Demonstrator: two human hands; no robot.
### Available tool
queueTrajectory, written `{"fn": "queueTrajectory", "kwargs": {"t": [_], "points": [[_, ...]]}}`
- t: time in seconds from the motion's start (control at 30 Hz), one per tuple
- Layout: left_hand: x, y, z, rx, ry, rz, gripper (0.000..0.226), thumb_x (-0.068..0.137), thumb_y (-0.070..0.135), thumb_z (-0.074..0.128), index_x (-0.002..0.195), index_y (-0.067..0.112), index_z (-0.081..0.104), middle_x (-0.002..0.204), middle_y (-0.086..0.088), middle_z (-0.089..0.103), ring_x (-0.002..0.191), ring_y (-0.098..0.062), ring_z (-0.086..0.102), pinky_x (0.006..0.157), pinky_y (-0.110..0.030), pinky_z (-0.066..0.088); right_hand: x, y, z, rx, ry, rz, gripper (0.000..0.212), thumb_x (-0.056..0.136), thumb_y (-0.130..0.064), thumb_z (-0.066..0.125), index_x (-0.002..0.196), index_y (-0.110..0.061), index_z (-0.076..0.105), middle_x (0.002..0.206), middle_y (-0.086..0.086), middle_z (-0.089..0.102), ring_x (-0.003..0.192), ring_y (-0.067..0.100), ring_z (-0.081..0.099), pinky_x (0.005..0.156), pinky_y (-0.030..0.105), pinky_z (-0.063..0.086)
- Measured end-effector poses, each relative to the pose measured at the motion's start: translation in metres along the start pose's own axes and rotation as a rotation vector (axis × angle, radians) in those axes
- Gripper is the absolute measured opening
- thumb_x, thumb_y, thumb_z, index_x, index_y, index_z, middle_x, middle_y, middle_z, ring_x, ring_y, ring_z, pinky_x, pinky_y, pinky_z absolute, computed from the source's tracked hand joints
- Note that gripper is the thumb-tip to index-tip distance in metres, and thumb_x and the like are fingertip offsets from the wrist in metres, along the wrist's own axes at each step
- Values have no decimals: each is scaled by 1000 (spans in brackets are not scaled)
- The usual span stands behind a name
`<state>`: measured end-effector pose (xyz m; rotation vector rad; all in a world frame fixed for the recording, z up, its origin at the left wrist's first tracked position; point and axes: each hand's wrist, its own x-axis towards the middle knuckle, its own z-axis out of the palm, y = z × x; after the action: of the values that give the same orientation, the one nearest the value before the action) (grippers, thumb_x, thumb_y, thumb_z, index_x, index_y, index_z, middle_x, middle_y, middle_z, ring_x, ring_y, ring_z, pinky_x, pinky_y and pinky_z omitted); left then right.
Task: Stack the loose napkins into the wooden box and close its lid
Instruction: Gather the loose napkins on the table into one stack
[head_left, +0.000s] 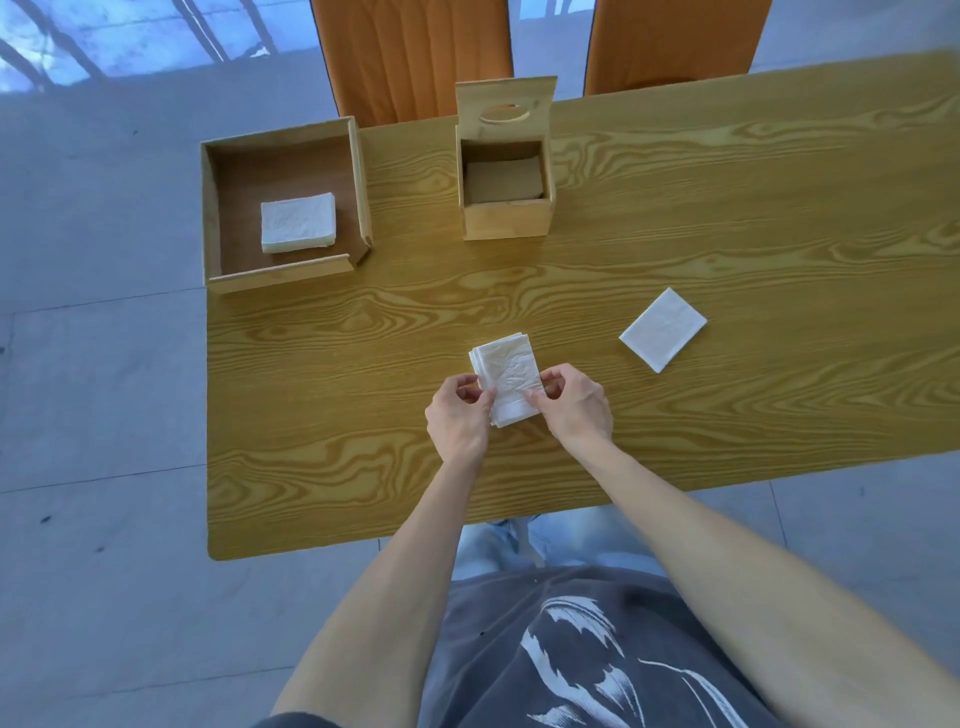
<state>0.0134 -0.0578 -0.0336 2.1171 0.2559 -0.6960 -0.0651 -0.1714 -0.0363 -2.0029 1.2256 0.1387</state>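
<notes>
Grey tiled floor all round, two orange chairs (415, 57) behind a wood-grain table (675, 208). On the table's far left corner sits a wide, shallow wooden tray (210, 208) w/ a neat stack of napkins (297, 222) inside. Near the far edge, roughly centre, stands the small wooden box (506, 221), its lid (505, 110) w/ oval slot tipped up and back, so it's open; interior looks bare, no white visible in it.

Both hands work near the front-centre of the table. Left hand (457, 418) and right hand (576, 400) each pinch a side of a small bundle of loose napkins (506, 379), thumbs on top, fingers curled under; edges of the bundle are fanned and uneven. Whether it's lifted or resting on the table, can't tell. One more folded napkin (663, 328) lies flat to the right, well apart from the hands.

Step in hand, prob.: squaring up the gathered bundle before loading. Nothing's in the box yet, so task is early. Next move calls for aligning the edges, then carrying the bundle fwd to the box and lowering it in flat, keeping it square w/ the narrow opening. Stray napkin still needs fetching, lid comes last.
</notes>
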Motion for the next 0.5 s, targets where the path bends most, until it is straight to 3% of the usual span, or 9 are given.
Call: {"fn": "queueTrajectory", "kwargs": {"t": [0.33,0.5], "points": [[-3,19,33,49,-47,31,27,84,23,81,109,18,71,84,8,71,83,-22,76,85,-44,62,20,21,-27,-5,52,45,29,88,-38,68,110,-20,67,100,-6,70,92,15,62,72,29,46],[-2,23,38,70,-40,40,29,83,26,82,109,19,72,82,11,69,85,-18,74,85,-44,62,34,25,-51,133,296,180,28,92,-41,62,107,-18,68,100,-4,71,92,17,65,76,32,50]]}}
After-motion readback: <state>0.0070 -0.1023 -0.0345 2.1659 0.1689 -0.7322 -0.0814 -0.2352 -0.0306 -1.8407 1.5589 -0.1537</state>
